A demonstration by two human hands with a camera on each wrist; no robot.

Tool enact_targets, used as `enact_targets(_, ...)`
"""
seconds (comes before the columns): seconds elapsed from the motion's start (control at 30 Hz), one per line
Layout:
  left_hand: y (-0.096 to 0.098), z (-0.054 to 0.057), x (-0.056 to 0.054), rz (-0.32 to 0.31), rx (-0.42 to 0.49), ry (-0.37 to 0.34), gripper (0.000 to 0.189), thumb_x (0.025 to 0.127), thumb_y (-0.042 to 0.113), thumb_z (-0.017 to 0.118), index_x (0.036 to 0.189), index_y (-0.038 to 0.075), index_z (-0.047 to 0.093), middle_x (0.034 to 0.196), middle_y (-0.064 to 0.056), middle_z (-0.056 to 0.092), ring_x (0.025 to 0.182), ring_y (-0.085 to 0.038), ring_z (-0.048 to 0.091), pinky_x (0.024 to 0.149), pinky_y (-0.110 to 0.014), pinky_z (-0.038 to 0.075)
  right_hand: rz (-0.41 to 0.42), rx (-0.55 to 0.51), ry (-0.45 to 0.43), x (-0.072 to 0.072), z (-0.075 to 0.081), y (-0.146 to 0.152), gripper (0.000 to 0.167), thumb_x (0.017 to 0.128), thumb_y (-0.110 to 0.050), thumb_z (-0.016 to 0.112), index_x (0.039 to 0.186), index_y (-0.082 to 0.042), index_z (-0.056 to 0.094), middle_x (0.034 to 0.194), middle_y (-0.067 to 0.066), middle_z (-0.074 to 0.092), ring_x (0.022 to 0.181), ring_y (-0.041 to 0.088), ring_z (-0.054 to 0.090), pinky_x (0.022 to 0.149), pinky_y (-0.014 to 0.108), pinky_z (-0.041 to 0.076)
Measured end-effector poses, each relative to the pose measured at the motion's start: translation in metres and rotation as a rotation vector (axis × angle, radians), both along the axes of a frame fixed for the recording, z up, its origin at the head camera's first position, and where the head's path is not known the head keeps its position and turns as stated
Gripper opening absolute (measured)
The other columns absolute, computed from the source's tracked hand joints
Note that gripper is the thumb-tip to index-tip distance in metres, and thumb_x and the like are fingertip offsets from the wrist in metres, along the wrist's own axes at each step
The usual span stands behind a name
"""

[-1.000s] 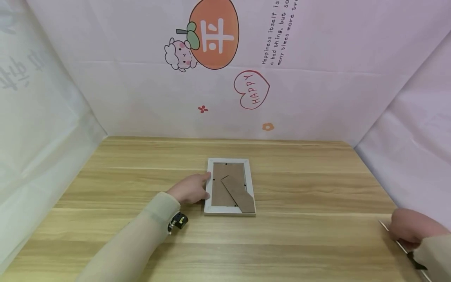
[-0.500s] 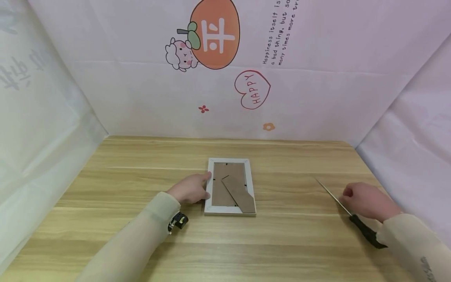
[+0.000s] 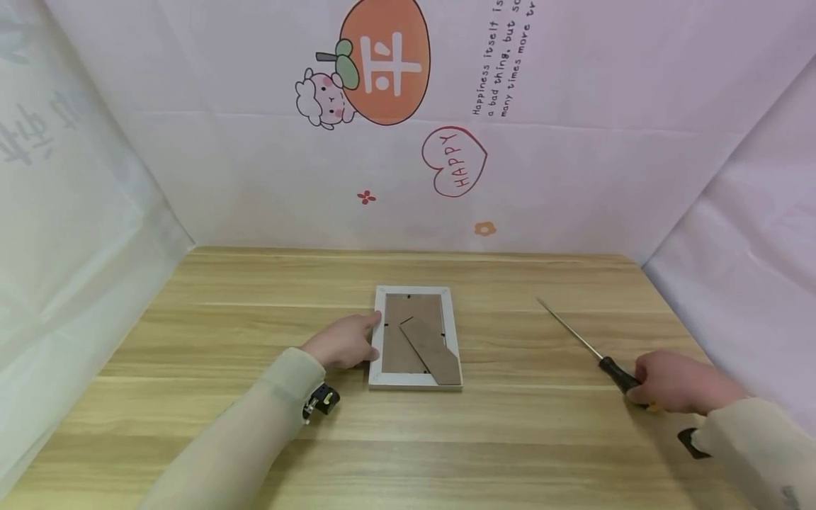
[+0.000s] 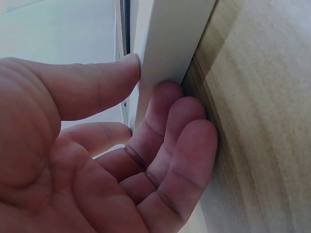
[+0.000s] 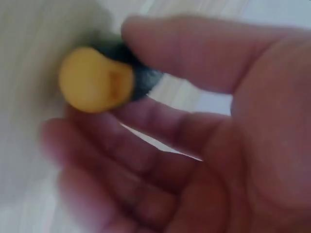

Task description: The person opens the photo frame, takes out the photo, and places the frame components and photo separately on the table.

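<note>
A white picture frame [image 3: 416,378] lies face down mid-table, its brown backing and folded stand facing up. My left hand [image 3: 345,342] holds its left edge; in the left wrist view the thumb [image 4: 104,87] presses at the corner of the frame's rim [image 4: 170,43] and curled fingertips rest against its side. On the right, my right hand [image 3: 678,382] pinches a screwdriver [image 3: 615,372] by the end of its dark handle, its metal shaft pointing to the far left. The right wrist view shows the handle's yellow end cap [image 5: 92,80] between thumb and fingers, slightly blurred.
The wood-grain table [image 3: 510,439] is walled by a printed white cloth [image 3: 574,184] at the back and plain-looking cloth sides. A small black device [image 3: 325,400] is strapped at the left wrist.
The screwdriver has come in from the far right edge and further left across the table. My right hand has shifted from beside its shaft to its handle. Left hand and frame stay put.
</note>
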State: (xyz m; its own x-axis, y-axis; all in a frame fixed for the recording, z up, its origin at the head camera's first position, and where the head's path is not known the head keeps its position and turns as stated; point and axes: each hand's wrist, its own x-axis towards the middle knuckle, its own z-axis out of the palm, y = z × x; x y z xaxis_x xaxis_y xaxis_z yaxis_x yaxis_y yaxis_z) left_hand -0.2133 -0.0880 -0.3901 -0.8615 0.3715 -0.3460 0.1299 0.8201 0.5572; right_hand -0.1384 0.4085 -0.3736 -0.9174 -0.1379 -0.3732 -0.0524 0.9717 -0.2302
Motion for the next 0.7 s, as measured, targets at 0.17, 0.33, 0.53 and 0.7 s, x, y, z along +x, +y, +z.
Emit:
enact_targets(0.17,0.0,0.001,0.001,0.005,-0.002,0.0,0.073,0.092,0.011,0.069,0.156,0.009,0.032,0.157,-0.01,0.034,0.12,-0.024,0.047,0.1,-0.04,0.039,-0.017,-0.019,0.111,-0.009,-0.005,-0.007,0.038,0.093,-0.038,0.068,0.097,-0.001,0.064,0.086,0.009,0.067,0.076,0.026,0.059,0.062,0.044,0.049)
enact_targets(0.33,0.001,0.003,0.001,0.002,-0.02,-0.002,0.073,0.093,0.013,0.069,0.156,0.009,0.032,0.156,-0.012,0.036,0.117,-0.026,0.05,0.091,-0.039,0.045,-0.068,-0.036,0.111,-0.016,-0.01,-0.015,0.045,0.091,-0.044,0.068,0.093,0.001,0.063,0.08,0.008,0.062,0.069,0.024,0.054,0.057,0.039,0.044)
enact_targets(0.53,0.002,0.004,0.003,0.001,-0.021,-0.002,0.073,0.094,0.012,0.069,0.156,0.009,0.031,0.157,-0.012,0.034,0.118,-0.027,0.049,0.092,-0.04,0.045,-0.106,-0.096,0.107,-0.024,-0.013,-0.014,0.038,0.094,-0.034,0.065,0.093,0.004,0.061,0.077,0.004,0.059,0.068,0.022,0.052,0.058,0.034,0.042)
enact_targets(0.7,0.001,0.005,0.004,0.011,-0.015,-0.005,0.074,0.093,0.012,0.069,0.157,0.01,0.031,0.156,-0.012,0.035,0.099,-0.023,0.057,0.089,-0.037,0.046,-0.241,-0.278,0.111,-0.03,-0.013,-0.002,0.041,0.098,-0.037,0.061,0.099,0.004,0.059,0.081,0.005,0.065,0.072,0.021,0.058,0.062,0.033,0.045)
